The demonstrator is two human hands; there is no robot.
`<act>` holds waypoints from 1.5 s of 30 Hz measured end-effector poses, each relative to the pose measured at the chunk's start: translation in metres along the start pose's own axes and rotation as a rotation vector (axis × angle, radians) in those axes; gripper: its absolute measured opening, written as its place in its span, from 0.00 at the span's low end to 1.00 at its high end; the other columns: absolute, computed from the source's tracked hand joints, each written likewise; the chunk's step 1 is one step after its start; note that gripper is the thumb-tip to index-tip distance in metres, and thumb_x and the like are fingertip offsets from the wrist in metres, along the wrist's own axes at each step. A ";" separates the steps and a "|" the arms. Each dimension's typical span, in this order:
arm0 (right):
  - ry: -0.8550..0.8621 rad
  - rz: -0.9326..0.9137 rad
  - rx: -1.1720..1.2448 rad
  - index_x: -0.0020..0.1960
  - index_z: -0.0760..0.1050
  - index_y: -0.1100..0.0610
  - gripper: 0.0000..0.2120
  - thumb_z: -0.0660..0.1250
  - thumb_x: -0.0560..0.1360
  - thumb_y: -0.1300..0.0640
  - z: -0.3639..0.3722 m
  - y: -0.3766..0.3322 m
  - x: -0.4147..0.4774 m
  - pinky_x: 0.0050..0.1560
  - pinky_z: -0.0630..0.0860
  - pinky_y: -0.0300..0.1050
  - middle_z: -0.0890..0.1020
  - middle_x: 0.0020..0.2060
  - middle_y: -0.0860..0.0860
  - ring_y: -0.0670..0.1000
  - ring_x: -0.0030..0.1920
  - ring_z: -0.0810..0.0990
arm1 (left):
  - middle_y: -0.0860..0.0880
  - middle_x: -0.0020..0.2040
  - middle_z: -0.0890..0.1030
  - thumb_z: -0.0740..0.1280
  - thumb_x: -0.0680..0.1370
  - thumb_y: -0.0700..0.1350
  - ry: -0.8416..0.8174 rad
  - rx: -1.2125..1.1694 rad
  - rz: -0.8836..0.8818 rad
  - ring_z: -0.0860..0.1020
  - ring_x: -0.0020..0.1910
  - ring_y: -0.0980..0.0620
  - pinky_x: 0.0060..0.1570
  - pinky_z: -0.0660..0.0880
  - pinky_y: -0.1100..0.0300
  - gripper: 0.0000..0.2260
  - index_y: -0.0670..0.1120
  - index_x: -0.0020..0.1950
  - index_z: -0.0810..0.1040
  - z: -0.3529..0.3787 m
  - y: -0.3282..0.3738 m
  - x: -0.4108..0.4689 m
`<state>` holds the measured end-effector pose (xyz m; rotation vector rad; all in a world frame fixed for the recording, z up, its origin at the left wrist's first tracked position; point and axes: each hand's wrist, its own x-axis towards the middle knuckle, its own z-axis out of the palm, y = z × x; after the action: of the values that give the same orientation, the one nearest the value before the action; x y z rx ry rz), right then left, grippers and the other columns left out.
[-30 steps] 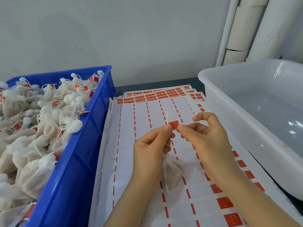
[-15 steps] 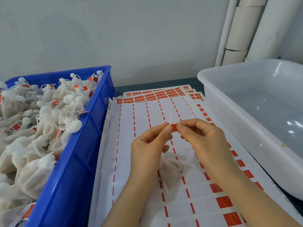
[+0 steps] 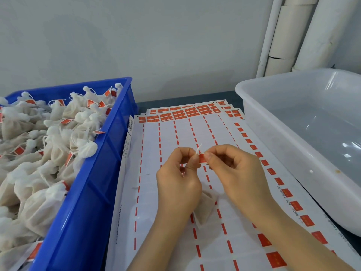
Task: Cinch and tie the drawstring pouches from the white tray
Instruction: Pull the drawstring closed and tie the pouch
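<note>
A small cream drawstring pouch (image 3: 205,210) hangs below my hands over the label sheets. My left hand (image 3: 176,180) pinches the pouch's white string, whose end sticks up between the fingertips. My right hand (image 3: 234,173) pinches a small red label (image 3: 202,158) folded around that string, right against my left thumb. The white tray (image 3: 273,122) stands at the right, and no pouches show in its visible part.
A blue crate (image 3: 101,173) at the left is heaped with tied pouches (image 3: 48,143) bearing red tags. Sheets of red labels (image 3: 175,130) cover the table between crate and tray. White pipes (image 3: 304,34) run up the wall at the back right.
Both hands have closed tighter around the red label and string. The label was held spread between the fingertips and is now pressed narrow against the string. The pouch stays hanging below.
</note>
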<state>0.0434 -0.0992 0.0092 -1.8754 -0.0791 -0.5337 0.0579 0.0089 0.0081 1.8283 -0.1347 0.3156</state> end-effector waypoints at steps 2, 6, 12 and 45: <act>0.010 -0.008 0.004 0.42 0.72 0.39 0.08 0.67 0.72 0.52 0.003 -0.001 -0.001 0.40 0.70 0.21 0.78 0.38 0.33 0.31 0.46 0.76 | 0.57 0.39 0.81 0.66 0.77 0.44 0.038 -0.028 0.009 0.79 0.43 0.57 0.41 0.76 0.70 0.04 0.53 0.43 0.78 0.000 0.000 -0.001; 0.017 0.043 0.080 0.42 0.74 0.40 0.03 0.65 0.69 0.45 0.003 -0.002 0.000 0.37 0.70 0.21 0.80 0.36 0.32 0.31 0.45 0.76 | 0.57 0.39 0.81 0.67 0.76 0.45 0.028 -0.076 0.006 0.78 0.44 0.60 0.42 0.73 0.75 0.02 0.52 0.44 0.79 -0.002 0.001 0.001; -0.009 -0.043 -0.061 0.40 0.71 0.38 0.10 0.68 0.72 0.52 0.007 -0.001 -0.005 0.39 0.68 0.19 0.76 0.36 0.32 0.29 0.45 0.74 | 0.54 0.37 0.79 0.65 0.78 0.38 -0.032 -0.066 -0.127 0.77 0.39 0.56 0.35 0.72 0.75 0.09 0.51 0.40 0.76 -0.002 -0.004 0.001; -0.390 0.120 -0.152 0.39 0.73 0.37 0.06 0.67 0.72 0.47 0.015 0.014 -0.002 0.35 0.68 0.19 0.76 0.37 0.26 0.26 0.44 0.72 | 0.51 0.38 0.85 0.66 0.77 0.50 0.051 -0.579 -0.534 0.83 0.36 0.54 0.40 0.75 0.58 0.07 0.49 0.44 0.81 -0.018 -0.010 0.024</act>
<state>0.0511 -0.0908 -0.0081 -2.0970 -0.1858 -0.0880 0.0804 0.0308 0.0105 1.2185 0.2736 -0.0568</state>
